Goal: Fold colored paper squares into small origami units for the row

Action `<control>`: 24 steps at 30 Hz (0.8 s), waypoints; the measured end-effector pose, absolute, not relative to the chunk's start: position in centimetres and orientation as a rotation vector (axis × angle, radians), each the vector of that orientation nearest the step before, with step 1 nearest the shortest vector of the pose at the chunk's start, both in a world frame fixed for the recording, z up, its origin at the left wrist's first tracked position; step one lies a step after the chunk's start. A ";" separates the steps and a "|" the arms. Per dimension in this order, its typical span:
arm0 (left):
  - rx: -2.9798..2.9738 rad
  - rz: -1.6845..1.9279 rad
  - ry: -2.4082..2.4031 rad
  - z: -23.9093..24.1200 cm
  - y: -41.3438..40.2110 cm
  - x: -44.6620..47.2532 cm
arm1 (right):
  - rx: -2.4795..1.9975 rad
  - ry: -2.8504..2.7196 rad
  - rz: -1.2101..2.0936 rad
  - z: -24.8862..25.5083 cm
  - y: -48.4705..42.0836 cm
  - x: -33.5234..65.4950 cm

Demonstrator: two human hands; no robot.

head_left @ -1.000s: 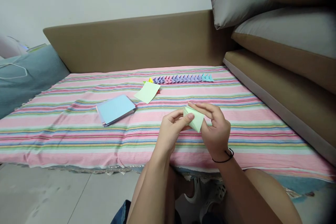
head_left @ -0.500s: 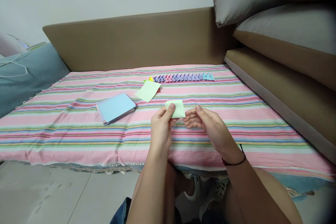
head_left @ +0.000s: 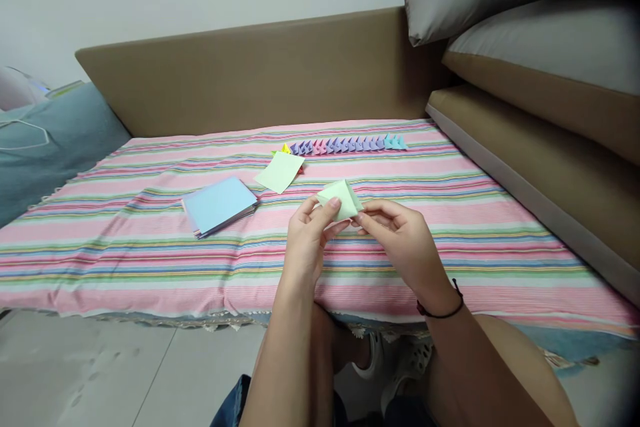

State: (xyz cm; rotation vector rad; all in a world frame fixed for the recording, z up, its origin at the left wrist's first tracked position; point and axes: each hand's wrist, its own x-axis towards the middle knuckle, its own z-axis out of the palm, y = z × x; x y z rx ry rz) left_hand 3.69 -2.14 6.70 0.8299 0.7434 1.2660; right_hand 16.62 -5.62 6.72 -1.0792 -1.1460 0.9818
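A small folded sheet of pale green paper [head_left: 342,195] is held between both hands above the striped cloth. My left hand [head_left: 313,230] grips its left side, thumb on top and fingers beneath. At the lower right corner, my right hand [head_left: 400,233] pinches the paper between thumb and fingers. One flap stands partly lifted along the right side. Beyond the hands lies a flat pale green sheet [head_left: 280,171], partly over yellow and red folded pieces. Behind that runs a row of folded paper pieces [head_left: 350,145] in purple, pink and light blue.
A stack of paper with a light blue sheet on top [head_left: 220,205] lies to the left on the striped cloth [head_left: 150,247]. A brown backrest [head_left: 260,80] stands behind. Large cushions [head_left: 540,67] are piled at the right, a blue-grey cushion [head_left: 95,120] at the left.
My right hand has closed on the green paper's right corner, where before it was apart from it. The paper has turned to a diamond angle and one flap has lifted.
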 end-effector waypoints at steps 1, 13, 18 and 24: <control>0.864 1.260 0.733 6.7 -2.1 3.5 | -1.086 -1.161 0.974 6.8 -5.7 16.8; 1.291 1.221 0.718 6.5 -1.6 2.0 | -1.122 -1.438 0.781 7.7 -6.0 18.2; 1.346 1.152 0.817 6.6 -1.9 2.8 | -1.083 -1.343 0.753 7.8 -6.1 18.0; 1.290 1.240 0.862 6.4 -2.1 3.9 | -0.972 -1.235 0.824 7.4 -5.8 18.2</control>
